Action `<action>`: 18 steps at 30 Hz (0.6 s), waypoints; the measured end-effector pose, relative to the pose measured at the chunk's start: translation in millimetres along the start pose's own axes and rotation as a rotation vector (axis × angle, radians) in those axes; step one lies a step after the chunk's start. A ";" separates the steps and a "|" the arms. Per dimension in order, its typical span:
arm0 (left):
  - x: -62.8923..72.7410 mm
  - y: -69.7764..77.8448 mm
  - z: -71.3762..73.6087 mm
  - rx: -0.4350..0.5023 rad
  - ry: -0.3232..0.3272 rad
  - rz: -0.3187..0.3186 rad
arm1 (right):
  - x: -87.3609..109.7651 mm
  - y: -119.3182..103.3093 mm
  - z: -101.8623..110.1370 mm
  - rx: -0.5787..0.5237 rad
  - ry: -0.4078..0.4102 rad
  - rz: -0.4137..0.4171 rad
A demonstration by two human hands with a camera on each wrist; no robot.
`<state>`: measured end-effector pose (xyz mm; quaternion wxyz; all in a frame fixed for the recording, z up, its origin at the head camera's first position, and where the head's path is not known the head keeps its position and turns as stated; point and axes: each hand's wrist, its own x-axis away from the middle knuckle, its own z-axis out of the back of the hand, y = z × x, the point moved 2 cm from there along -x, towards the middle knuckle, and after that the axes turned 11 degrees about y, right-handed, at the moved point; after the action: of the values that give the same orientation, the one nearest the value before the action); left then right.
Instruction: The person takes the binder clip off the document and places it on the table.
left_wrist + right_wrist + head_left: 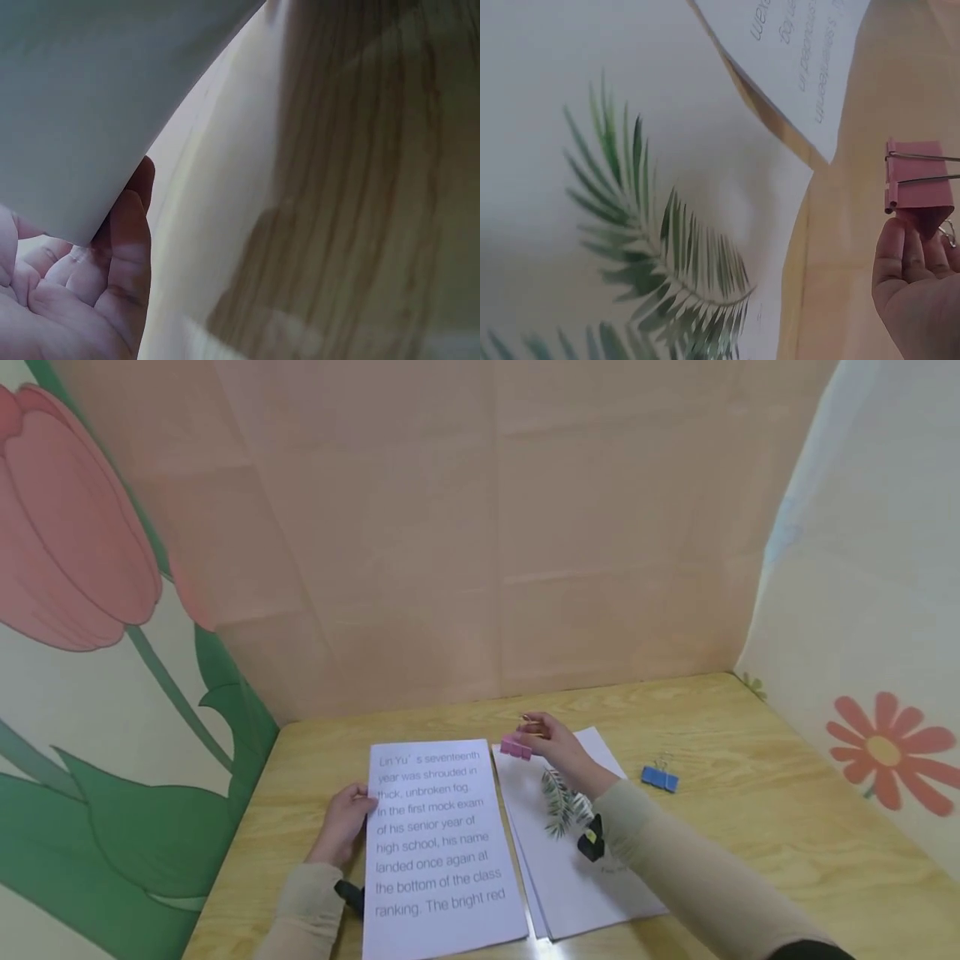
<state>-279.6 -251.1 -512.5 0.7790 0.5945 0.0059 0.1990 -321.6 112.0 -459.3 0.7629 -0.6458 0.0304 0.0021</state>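
Observation:
My left hand (347, 814) grips the left edge of a printed sheet of paper (438, 852), which is raised off the table on that side. In the left wrist view, fingers (129, 255) curl around the paper's edge. Above the top of a second stack of paper (592, 893), my right hand (558, 747) holds a pink binder clip (516, 747). The right wrist view shows the pink binder clip (921, 176) by the fingertips, its wire handles folded sideways. Green fern leaves (667, 262) are printed on the stack's top sheet.
A blue binder clip (660, 778) lies to the right of the stack on the wooden table (750, 827). A pinkish sheet (450, 527) covers the back wall. Side walls carry a painted tulip (75, 518) and a red flower (888, 752).

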 end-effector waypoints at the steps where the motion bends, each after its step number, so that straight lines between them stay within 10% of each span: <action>1: -0.4 -0.6 -0.2 -0.003 0.000 -0.001 | 0.0 1.2 2.3 -0.009 0.003 -0.017; 18: -5.3 -4.6 -1.1 0.001 -0.006 -0.030 | -3.4 19.5 29.8 0.049 0.057 -0.025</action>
<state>-283.3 -252.7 -518.3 0.7817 0.5952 0.0125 0.1857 -324.6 144.7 -473.4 0.7774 -0.6268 0.0443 -0.0266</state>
